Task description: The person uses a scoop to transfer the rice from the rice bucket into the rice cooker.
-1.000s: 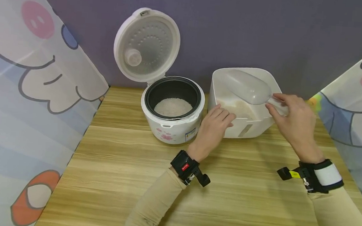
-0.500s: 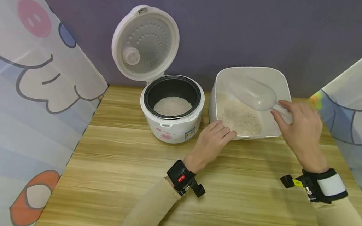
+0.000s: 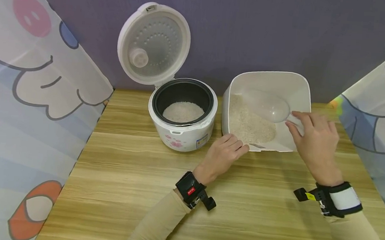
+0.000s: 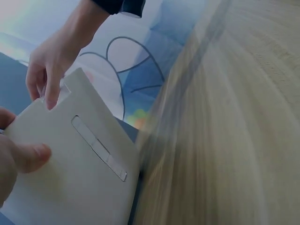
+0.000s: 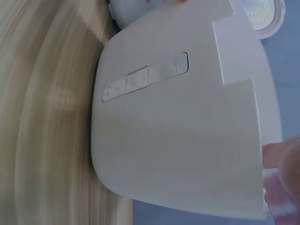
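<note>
A white rice bin (image 3: 273, 79) leans towards me on the table, with loose rice (image 3: 251, 126) gathered at its near left. My left hand (image 3: 222, 154) grips the bin's near rim; in the left wrist view its thumb (image 4: 35, 157) presses the front wall, beside a narrow clear window strip (image 4: 98, 147). With fingers and thumb, my right hand (image 3: 316, 144) pinches the handle of a clear plastic scoop (image 3: 271, 107). The scoop's bowl is inside the bin, its tip overlapping the rice. In the right wrist view the bin's wall hides most of the scoop.
Left of the bin stands a white rice cooker (image 3: 180, 139) with its lid (image 3: 155, 45) raised. Rice (image 3: 183, 112) lies in its dark inner pot (image 3: 181, 92). A dark wall (image 3: 254, 30) rises behind the wooden table (image 3: 123, 182); printed cloths (image 3: 9, 120) hang at both sides.
The bin has tipped towards me, bringing more of the rice into view. The scoop has gone from near the rim down into the bin. My left hand has come down with the rim.
</note>
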A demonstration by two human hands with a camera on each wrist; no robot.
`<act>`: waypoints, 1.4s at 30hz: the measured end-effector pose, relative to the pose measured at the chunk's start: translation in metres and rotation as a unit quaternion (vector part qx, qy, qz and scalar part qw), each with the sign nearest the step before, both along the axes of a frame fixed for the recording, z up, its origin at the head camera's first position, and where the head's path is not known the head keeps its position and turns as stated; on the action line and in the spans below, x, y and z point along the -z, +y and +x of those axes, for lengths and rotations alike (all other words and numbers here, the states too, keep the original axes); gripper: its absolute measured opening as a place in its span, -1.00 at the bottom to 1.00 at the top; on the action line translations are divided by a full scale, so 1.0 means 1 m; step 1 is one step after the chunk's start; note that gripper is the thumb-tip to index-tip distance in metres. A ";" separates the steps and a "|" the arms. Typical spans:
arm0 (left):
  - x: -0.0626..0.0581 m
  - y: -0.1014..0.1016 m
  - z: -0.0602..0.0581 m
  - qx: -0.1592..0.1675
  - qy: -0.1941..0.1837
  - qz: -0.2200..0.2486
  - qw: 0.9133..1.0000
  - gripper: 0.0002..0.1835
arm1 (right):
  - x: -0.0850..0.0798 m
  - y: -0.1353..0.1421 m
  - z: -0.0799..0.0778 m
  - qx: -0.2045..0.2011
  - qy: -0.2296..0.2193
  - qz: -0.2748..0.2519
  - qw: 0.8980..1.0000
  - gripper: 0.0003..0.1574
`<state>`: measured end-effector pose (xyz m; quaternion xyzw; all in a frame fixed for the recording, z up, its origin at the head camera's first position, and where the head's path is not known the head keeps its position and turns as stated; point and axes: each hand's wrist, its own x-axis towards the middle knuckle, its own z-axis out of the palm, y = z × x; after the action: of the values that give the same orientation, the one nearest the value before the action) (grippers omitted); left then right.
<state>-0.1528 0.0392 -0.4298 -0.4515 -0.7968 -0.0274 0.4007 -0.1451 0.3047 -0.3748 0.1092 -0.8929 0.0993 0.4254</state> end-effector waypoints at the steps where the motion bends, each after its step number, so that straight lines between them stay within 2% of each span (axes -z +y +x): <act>1: 0.000 0.000 0.001 0.005 0.005 -0.011 1.000 -0.80 | 0.001 -0.001 0.000 0.000 0.006 0.009 1.000 -0.59; 7: 0.002 0.003 0.010 0.021 0.012 -0.067 0.997 -0.79 | 0.002 -0.003 0.001 0.014 0.035 0.063 0.997 -0.68; 15: 0.000 0.006 0.010 0.027 0.001 -0.070 0.997 -0.81 | 0.006 -0.003 0.000 0.029 0.069 0.099 0.992 -0.69; 18: 0.001 0.006 0.008 0.035 -0.003 -0.064 0.997 -0.84 | 0.005 -0.002 0.000 0.027 0.079 0.116 0.990 -0.78; 20: 0.001 0.005 0.006 0.039 -0.009 -0.061 0.997 -0.86 | 0.003 -0.002 0.001 0.025 0.076 0.136 0.987 -0.81; 24: 0.001 0.004 0.002 0.039 -0.023 -0.066 0.997 -0.88 | 0.001 -0.002 0.001 0.020 0.058 0.169 0.984 -0.72; 29: 0.000 0.004 0.000 0.030 -0.031 -0.080 0.996 -0.87 | 0.000 -0.002 0.001 0.023 0.055 0.173 0.983 -0.69; 36: 0.001 0.003 0.002 0.029 0.004 -0.108 0.994 -0.82 | 0.001 -0.003 0.002 0.021 0.039 0.191 0.981 -0.69; 42: 0.002 0.001 -0.001 0.038 0.001 -0.070 0.997 -0.83 | 0.004 -0.003 0.002 0.007 0.006 0.184 0.983 -0.74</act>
<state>-0.1541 0.0403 -0.4317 -0.5088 -0.7785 0.0139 0.3672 -0.1432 0.3016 -0.3789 0.1798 -0.8941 -0.0709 0.4040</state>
